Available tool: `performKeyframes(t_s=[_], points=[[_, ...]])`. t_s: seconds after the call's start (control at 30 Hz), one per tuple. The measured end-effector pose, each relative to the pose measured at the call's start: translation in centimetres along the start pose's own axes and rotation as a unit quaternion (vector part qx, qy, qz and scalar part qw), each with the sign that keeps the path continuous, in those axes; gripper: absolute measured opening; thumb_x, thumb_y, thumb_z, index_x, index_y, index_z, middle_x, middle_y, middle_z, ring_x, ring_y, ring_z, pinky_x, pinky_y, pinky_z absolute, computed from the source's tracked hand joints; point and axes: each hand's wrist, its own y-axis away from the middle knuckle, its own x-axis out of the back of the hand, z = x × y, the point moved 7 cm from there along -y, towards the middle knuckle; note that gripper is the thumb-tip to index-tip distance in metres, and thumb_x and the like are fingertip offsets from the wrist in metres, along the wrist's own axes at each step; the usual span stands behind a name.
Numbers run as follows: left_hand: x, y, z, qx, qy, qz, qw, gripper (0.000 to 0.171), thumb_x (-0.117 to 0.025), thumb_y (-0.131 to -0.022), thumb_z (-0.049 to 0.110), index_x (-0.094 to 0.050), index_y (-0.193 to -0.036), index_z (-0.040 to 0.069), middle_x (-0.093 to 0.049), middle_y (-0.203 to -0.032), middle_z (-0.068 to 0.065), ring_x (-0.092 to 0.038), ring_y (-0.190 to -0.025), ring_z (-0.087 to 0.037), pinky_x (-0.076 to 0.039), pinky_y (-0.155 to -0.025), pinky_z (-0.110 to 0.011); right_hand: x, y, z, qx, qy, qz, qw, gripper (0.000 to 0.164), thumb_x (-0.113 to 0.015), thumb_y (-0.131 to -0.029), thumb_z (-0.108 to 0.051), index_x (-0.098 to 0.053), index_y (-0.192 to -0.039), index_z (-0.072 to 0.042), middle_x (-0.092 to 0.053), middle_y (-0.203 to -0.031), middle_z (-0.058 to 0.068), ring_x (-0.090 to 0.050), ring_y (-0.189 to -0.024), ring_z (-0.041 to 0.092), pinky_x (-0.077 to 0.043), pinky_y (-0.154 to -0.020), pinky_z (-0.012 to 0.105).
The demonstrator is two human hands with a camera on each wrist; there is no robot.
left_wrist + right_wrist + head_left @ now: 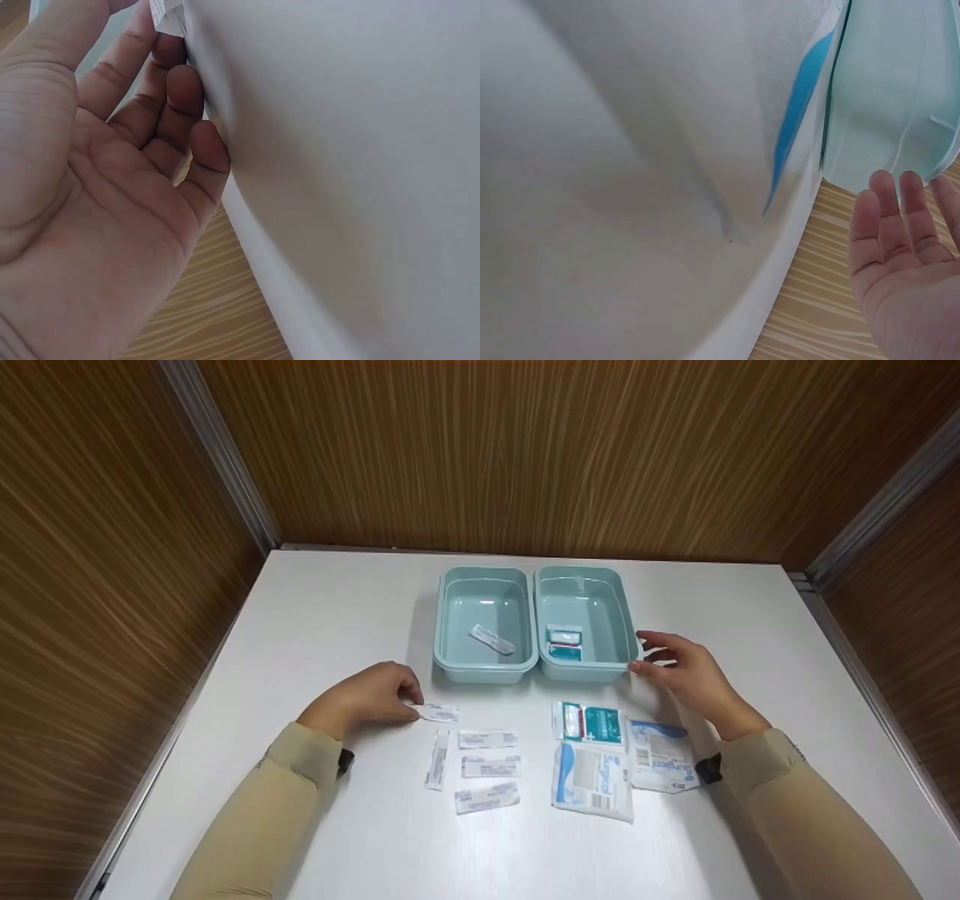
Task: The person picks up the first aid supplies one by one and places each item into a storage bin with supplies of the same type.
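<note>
"Surgical" reads on the nearer white-and-blue packet and the farther white-and-blue packet; other print is too small.

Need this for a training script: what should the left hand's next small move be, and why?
Probably lift the narrow white paper-like packet toward the left pale-teal rectangular plastic bin: the left hand pinches that packet's end, and a similar packet lies inside.

Left bin beside right bin on table; strips before left bin, packets before right.
</note>
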Motion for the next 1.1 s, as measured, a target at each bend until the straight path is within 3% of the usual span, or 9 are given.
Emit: performKeyframes(t_s=[0.43,0.6,0.87,1.1], points=[[0.2,-0.1,0.1,-0.017,-0.005,0.015,0.9997,0.013,-0.089,-0.089,0.014,-0.082,-0.101,0.014,-0.073,-0.103,-0.003,-0.06,-0.098,-0.02,-0.053,-0.095,-0.039,0.1,0.0,-0.1,-0.001,0.006,-0.004,1.0,0.091,-0.082,-0.101,-0.058,-0.046,-0.174,-0.018,-0.061,-0.159,0.019,-0.063,-0.141,0.041,-0.052,-0.122,0.061],[0.4,0.0,0.3,-0.016,0.021,0.016,0.9995,0.017,-0.091,-0.089,0.013,-0.081,-0.102,0.012,-0.074,-0.104,-0.004,-0.061,-0.097,-0.019,-0.054,-0.096,-0.039,0.1,0.0,-0.2,-0.003,0.006,-0.004,1.0,0.091,-0.083,-0.101,-0.058,-0.046,-0.174,-0.018,-0.061,-0.159,0.018,-0.063,-0.141,0.041,-0.052,-0.123,0.062],[0.8,0.2,1.8,-0.034,0.05,0.019,0.998,0.018,-0.092,-0.087,0.01,-0.081,-0.101,0.012,-0.072,-0.102,-0.003,-0.058,-0.094,-0.019,-0.052,-0.086,-0.034,0.0,0.1,-0.2,-0.006,0.005,-0.006,1.0,0.096,-0.083,-0.098,-0.063,-0.045,-0.175,-0.021,-0.061,-0.159,0.016,-0.062,-0.142,0.04,-0.052,-0.125,0.062],[1.9,0.8,3.5,-0.068,0.038,0.031,0.9965,0.014,-0.088,-0.088,0.011,-0.081,-0.099,0.016,-0.074,-0.11,-0.002,-0.06,-0.106,-0.024,-0.05,-0.098,-0.04,0.1,0.0,-0.4,0.004,0.014,-0.002,1.0,0.092,-0.082,-0.1,-0.06,-0.047,-0.173,-0.017,-0.065,-0.157,0.018,-0.065,-0.14,0.039,-0.053,-0.122,0.061]])
